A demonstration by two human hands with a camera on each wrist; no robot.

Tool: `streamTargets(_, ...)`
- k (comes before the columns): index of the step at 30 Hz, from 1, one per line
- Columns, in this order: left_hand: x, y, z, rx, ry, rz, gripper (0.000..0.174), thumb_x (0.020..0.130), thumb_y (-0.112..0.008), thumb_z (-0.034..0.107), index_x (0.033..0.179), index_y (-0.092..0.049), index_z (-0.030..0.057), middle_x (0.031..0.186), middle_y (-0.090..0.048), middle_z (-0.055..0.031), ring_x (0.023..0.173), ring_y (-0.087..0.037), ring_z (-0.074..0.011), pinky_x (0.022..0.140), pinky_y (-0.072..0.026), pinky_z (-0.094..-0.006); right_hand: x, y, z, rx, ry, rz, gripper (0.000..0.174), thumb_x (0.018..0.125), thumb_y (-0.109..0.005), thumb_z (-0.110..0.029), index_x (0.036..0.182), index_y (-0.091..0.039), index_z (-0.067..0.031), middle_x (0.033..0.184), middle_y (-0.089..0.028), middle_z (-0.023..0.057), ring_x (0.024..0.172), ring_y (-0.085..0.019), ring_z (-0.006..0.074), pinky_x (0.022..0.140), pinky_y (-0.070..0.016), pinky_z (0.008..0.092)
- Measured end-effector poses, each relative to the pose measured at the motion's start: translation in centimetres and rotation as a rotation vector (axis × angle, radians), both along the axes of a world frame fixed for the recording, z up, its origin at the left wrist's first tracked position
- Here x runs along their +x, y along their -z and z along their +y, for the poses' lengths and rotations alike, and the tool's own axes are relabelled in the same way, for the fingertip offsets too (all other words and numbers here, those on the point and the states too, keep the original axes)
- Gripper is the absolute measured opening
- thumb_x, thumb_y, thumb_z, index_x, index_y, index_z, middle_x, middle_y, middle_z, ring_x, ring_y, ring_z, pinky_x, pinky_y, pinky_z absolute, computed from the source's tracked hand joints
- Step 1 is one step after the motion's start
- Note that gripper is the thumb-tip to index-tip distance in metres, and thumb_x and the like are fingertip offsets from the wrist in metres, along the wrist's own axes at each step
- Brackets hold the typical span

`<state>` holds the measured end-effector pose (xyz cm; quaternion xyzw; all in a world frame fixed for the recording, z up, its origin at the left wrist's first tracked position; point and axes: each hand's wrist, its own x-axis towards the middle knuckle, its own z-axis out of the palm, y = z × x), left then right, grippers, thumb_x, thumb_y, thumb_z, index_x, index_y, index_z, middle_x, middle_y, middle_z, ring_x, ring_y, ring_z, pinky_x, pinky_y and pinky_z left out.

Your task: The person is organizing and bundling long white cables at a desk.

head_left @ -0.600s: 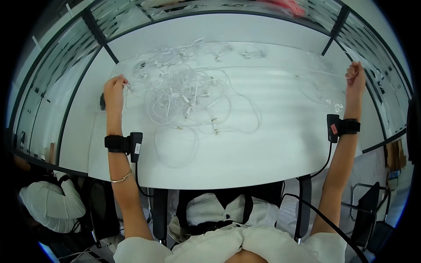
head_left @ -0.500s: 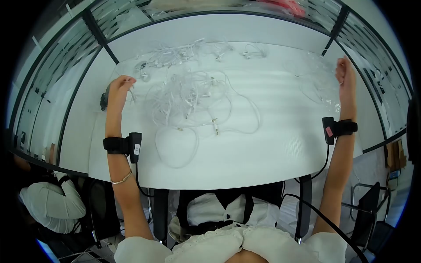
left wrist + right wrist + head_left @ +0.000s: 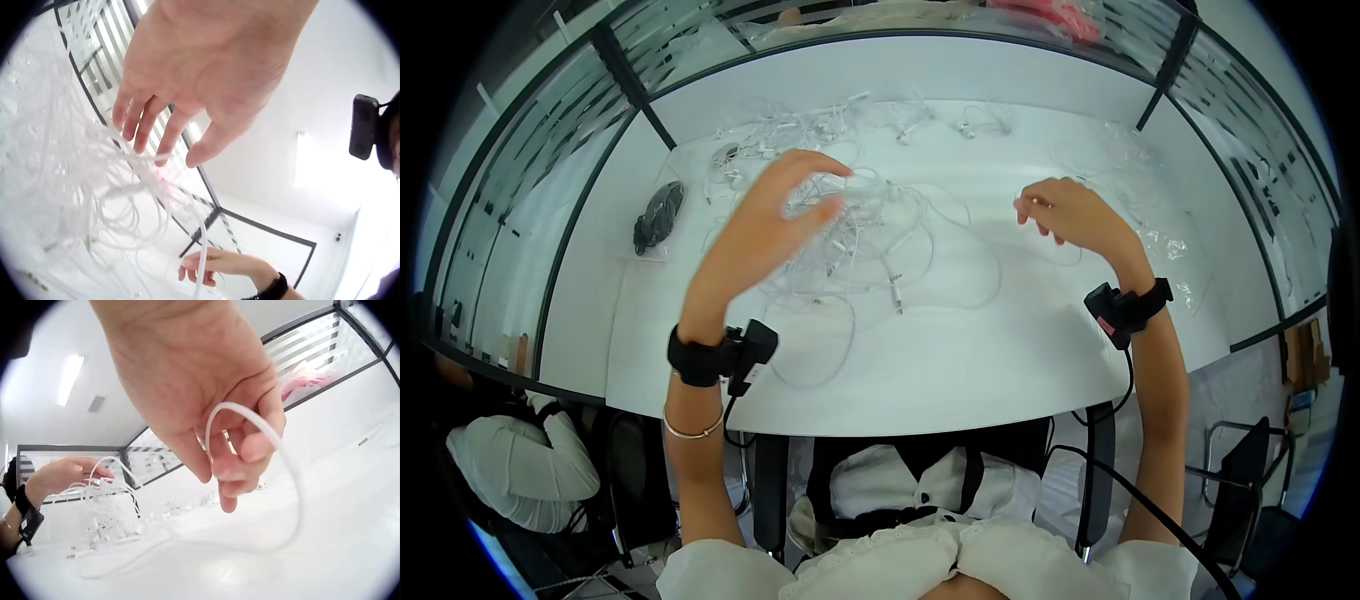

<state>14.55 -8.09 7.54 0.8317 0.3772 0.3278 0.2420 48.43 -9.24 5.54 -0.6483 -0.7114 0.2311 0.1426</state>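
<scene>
Only right wrist view shows right hand [image 3: 206,419] pinching a white cable loop [image 3: 289,456]; left wrist view shows left hand [image 3: 206,69] loose-fingered, released, over cable tangle [image 3: 69,181].

Head view: worn high, looking forward and down, taking in the whole white table [image 3: 1000,370] from near edge to far glass wall, both forearms included. Left wrist view: set just under the left hand [image 3: 206,69], very close, tilted up past the palm and facing right. Right wrist view: equally close under the right hand [image 3: 194,381], facing left, low over the tabletop. Shared by all three: the white cables [image 3: 870,225]. Caught small in each wrist view: the opposite hand.
</scene>
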Motion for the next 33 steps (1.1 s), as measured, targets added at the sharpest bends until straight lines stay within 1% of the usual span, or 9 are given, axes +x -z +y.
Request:
streamTargets(3,1.0,1.9,0.4,0.091,0.06,0.082,0.029,0.085,-0.064,0.016,0.112,-0.06,0.0072,0.12,-0.054,-0.0079,0.119,-0.045,-0.0253,0.103,-0.0351,-0.0365,0.6,1.9,0.2,0.151,-0.059,-0.218,0.03,0.089,-0.055,-0.032,0.079,-0.064,-0.0055,0.062,-0.058,0.0062,0.055,-0.057,0.0193,0.055,-0.0446,0.0331)
streamTargets(6,1.3,3.0,0.1,0.084,0.093,0.04,0.037,0.079,-0.065,0.013,0.115,-0.058,0.008,0.126,-0.05,-0.0088,0.122,-0.042,-0.0272,0.105,-0.0328,-0.0378,1.1,2.0,0.0,0.503,-0.081,-0.614,0.023,0.087,-0.06,-0.028,0.087,-0.064,-0.0055,0.077,-0.063,0.008,0.071,-0.061,0.0247,0.062,-0.0474,0.0351)
streamTargets(10,1.5,3.6,-0.2,0.119,0.112,0.01,0.044,0.074,-0.06,0.006,0.118,-0.055,0.008,0.127,-0.049,-0.0093,0.123,-0.042,-0.0285,0.107,-0.0311,-0.0399,-4.1,-0.2,-1.2,0.758,-0.016,-0.503,0.026,0.084,-0.066,-0.02,0.104,-0.061,-0.0035,0.105,-0.06,0.0101,0.094,-0.059,0.0263,0.075,-0.0486,0.0387)
streamTargets(11,1.5,3.6,-0.3,0.111,0.113,-0.005,0.046,0.073,-0.059,0.004,0.119,-0.055,0.0079,0.127,-0.049,-0.0094,0.123,-0.042,-0.0288,0.107,-0.0309,-0.0401,-5.3,0.3,-0.9,0.962,-0.127,-0.359,0.024,0.082,-0.067,-0.022,0.097,-0.06,-0.0046,0.099,-0.06,0.0108,0.094,-0.059,0.0256,0.076,-0.0483,0.0373)
streamTargets(12,1.6,3.6,-0.4,0.102,0.115,-0.02,0.047,0.072,-0.058,0.003,0.119,-0.054,0.0078,0.127,-0.049,-0.0096,0.123,-0.041,-0.029,0.107,-0.0307,-0.0402,-6.8,0.0,-1.1,0.896,-0.261,-0.162,0.026,0.085,-0.065,-0.021,0.105,-0.061,-0.0052,0.102,-0.061,0.0095,0.095,-0.058,0.0279,0.081,-0.0469,0.0379)
streamTargets(15,1.5,3.6,-0.4,0.095,0.118,-0.07,0.046,0.071,-0.056,0.001,0.116,-0.053,0.0066,0.124,-0.05,-0.0097,0.122,-0.043,-0.0285,0.106,-0.0316,-0.0392,-10.7,0.3,-1.3,0.883,-0.437,-0.017,0.021,0.085,-0.066,-0.02,0.1,-0.061,-0.0068,0.092,-0.061,0.0074,0.086,-0.058,0.025,0.077,-0.0443,0.0345)
streamTargets(19,1.1,3.3,-0.8,0.041,0.126,-0.14,0.032,0.071,-0.055,0.0,0.103,-0.054,0.0046,0.114,-0.05,-0.0091,0.116,-0.047,-0.0261,0.104,-0.0337,-0.0366,-11.6,1.2,-1.0,0.815,-0.408,0.001,0.01,0.085,-0.065,-0.018,0.088,-0.062,-0.009,0.078,-0.058,0.0028,0.067,-0.055,0.021,0.068,-0.0426,0.0325)
streamTargets(27,1.2,4.0,-0.5,0.105,0.071,-0.044,0.014,0.077,-0.063,0.004,0.09,-0.061,0.0049,0.111,-0.051,-0.0076,0.111,-0.049,-0.0246,0.098,-0.0392,-0.0362,-10.7,0.1,-1.8,0.578,-0.359,0.219,0.014,0.085,-0.066,-0.026,0.086,-0.066,-0.0115,0.075,-0.053,0.0037,0.064,-0.052,0.0211,0.059,-0.0402,0.0326)
streamTargets(33,1.1,3.5,-0.8,0.094,0.016,-0.041,0.019,0.076,-0.068,0.006,0.093,-0.062,0.0053,0.112,-0.052,-0.0065,0.109,-0.051,-0.0221,0.095,-0.0421,-0.0334,-10.4,0.0,-1.8,0.574,-0.289,0.433,0.014,0.085,-0.067,-0.024,0.085,-0.069,-0.0099,0.07,-0.048,0.0034,0.062,-0.045,0.0185,0.055,-0.0354,0.0308)
